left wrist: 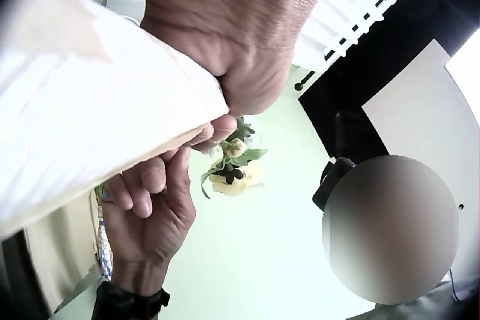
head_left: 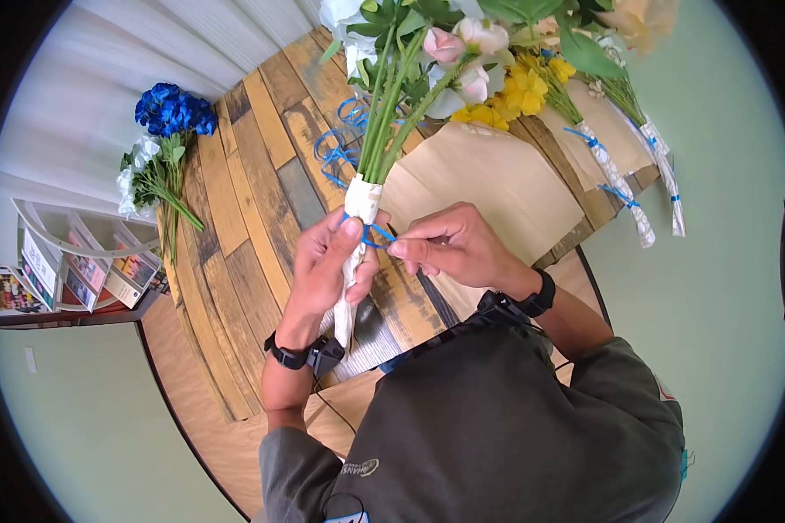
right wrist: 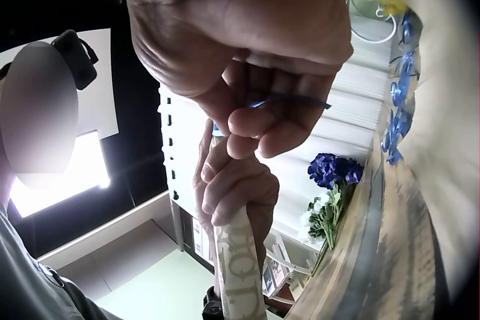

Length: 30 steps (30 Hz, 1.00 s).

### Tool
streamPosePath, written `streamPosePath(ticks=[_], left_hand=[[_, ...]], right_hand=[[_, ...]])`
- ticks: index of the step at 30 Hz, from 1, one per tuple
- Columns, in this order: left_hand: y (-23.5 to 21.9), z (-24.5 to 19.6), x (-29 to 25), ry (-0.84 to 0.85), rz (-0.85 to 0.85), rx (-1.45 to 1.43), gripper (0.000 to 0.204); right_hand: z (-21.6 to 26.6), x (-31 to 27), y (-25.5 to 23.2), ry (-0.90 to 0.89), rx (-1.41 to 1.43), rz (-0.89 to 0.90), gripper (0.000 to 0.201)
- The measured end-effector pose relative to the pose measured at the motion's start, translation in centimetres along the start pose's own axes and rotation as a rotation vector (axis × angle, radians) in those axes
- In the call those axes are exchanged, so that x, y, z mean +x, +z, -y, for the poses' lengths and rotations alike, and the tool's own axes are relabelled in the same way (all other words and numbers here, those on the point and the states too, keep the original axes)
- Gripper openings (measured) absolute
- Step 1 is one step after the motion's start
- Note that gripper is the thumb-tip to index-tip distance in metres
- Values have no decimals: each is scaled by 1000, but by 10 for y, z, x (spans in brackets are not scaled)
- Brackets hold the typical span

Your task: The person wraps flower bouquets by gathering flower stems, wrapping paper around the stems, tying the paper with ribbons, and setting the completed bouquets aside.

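Note:
My left hand grips a bouquet of artificial flowers by its paper-wrapped stems, the thumb pressing near a blue ribbon that goes round the wrap. Green stems fan up from the paper to pink and white blooms. Just right of the wrap, my right hand pinches the ribbon between thumb and fingertips. In the right wrist view a thin blue end sticks out past those fingers. The pale printed paper shows below the left hand there, and its lower end fills much of the left wrist view.
Brown wrapping paper lies on the plank table. Curled blue ribbon lies behind the bouquet. Blue and white flowers rest at the left edge. Two wrapped bunches with yellow flowers nearby lie at right. A magazine rack stands left.

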<state>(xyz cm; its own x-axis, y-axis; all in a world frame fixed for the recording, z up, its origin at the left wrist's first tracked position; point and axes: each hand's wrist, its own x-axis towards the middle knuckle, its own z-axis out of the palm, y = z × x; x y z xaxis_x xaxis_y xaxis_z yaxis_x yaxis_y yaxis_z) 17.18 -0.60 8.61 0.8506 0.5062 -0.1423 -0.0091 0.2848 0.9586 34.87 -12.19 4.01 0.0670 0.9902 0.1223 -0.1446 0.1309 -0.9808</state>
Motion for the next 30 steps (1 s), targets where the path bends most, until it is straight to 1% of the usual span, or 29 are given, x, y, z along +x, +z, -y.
streamPosePath(ticks=[4, 6, 7, 9, 10, 12, 13, 15, 16, 17, 18, 20, 25, 28, 30], left_hand=[[-3, 4, 0, 10, -14, 12, 44], [-6, 5, 1, 30, -58, -15, 43], [-6, 5, 1, 30, -62, -15, 43], [-6, 3, 2, 28, -122, -87, 43], [-6, 3, 3, 29, -127, -87, 43], [-6, 2, 6, 9, -161, -203, 42], [-6, 3, 6, 15, -169, -204, 42], [-6, 7, 7, -32, -193, -340, 41], [-7, 11, 7, -33, -198, -385, 40], [-7, 14, 5, -16, -214, -396, 40], [-7, 18, 3, -34, -227, -419, 39], [-7, 25, -4, -72, -273, -450, 38], [-10, 43, -18, -78, -340, -472, 40], [-7, 52, -21, -74, -363, -433, 40], [-4, 57, -21, -59, -410, -297, 39]], right_hand=[[6, -4, -3, 24, -25, 41, 22], [10, -7, -7, 113, 56, 117, 24], [9, -9, -9, 114, 57, 120, 24], [7, -12, -15, 111, 184, 90, 24], [5, -12, -17, 112, 185, 95, 24], [1, -12, -19, 23, 199, 10, 22], [-2, -10, -17, 23, 197, 20, 22], [-5, -6, -7, -195, 175, -108, 20], [-4, -4, -5, -194, 170, -86, 20], [-3, -2, -4, -226, 135, -68, 19], [-2, -2, -2, -255, 103, -48, 18], [-3, 2, 3, -246, 119, 2, 18], [-10, 3, 12, -195, 189, 67, 18], [-14, 2, 5, -165, 130, 39, 20], [-4, 4, 1, -67, 83, 50, 21]])
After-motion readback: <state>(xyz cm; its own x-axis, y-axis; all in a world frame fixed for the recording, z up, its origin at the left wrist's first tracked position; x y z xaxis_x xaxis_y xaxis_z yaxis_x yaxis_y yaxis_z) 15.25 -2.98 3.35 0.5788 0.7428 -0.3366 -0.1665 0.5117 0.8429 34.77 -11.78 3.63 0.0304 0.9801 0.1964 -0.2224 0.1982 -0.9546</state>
